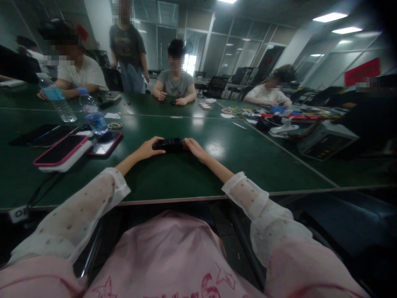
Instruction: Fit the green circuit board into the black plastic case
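A small black flat device (169, 144) lies on the dark green table (173, 174) in front of me. My left hand (150, 147) grips its left end and my right hand (194, 147) grips its right end. Both forearms stretch out over the table from sheer white sleeves. The device's details are too dark to make out.
To my left lie a pink-edged phone (60, 151), another phone (104, 143), dark phones (40, 134) and water bottles (60, 103). Cables, tools and a grey box (325, 142) crowd the right side. Several people sit or stand across the table. A cable (37, 192) hangs off the near left edge.
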Demonstrator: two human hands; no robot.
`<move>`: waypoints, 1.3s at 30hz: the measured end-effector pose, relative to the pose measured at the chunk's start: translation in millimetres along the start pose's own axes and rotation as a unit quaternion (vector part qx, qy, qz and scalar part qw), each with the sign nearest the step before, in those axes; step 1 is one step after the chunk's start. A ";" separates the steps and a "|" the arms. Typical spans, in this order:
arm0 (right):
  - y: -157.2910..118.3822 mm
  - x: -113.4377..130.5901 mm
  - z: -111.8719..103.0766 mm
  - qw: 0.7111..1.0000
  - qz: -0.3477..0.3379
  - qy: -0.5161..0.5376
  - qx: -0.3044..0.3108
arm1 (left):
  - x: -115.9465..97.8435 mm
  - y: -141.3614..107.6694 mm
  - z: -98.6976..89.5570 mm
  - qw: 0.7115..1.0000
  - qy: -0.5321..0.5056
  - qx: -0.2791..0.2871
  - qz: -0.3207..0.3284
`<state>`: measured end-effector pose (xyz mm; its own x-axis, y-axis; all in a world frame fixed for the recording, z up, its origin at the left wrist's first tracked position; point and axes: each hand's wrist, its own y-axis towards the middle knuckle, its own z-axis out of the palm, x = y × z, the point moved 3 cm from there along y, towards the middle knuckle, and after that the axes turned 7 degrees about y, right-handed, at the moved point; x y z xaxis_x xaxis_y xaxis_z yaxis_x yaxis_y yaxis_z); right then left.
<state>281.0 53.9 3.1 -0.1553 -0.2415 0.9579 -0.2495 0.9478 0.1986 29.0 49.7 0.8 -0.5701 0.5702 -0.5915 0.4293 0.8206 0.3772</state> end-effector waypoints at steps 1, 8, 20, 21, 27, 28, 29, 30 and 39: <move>0.0 0.0 -0.1 1.000 0.001 -0.002 0.000 | 0.2 0.0 0.1 1.000 -0.002 -0.002 0.000; 1.8 -3.1 -0.7 1.000 -0.003 -0.001 0.003 | 0.1 -0.3 0.3 1.000 -0.011 -0.007 -0.004; 2.4 -3.9 -1.4 1.000 -0.004 -0.013 0.003 | 1.8 1.1 1.0 0.999 -0.036 -0.012 -0.006; 2.2 -3.7 -1.4 1.000 -0.005 -0.012 0.004 | 1.9 1.0 1.0 0.999 -0.036 -0.012 -0.008; 0.7 -2.1 -1.5 1.000 -0.001 -0.002 0.007 | 1.0 0.4 0.8 0.999 -0.043 -0.016 -0.016; 0.6 -2.0 -1.5 1.000 0.000 -0.001 0.006 | 0.7 0.2 0.6 0.998 -0.049 -0.017 -0.019; 0.7 -2.1 -1.5 1.000 0.001 0.000 0.006 | 0.4 0.0 0.3 0.998 -0.056 -0.020 -0.022; 0.8 -2.4 -1.5 1.000 0.002 0.001 0.007 | 0.1 -0.2 0.1 0.998 -0.061 -0.021 -0.026; 2.6 -5.5 -2.5 1.000 -0.006 0.002 0.014 | 1.2 0.6 0.3 0.996 -0.075 -0.028 -0.028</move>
<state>283.5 58.2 -1.2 -0.1477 -0.2515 0.9565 -0.2774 0.9388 0.2040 28.8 50.9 0.1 -0.4796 0.5153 -0.7103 0.3579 0.8539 0.3778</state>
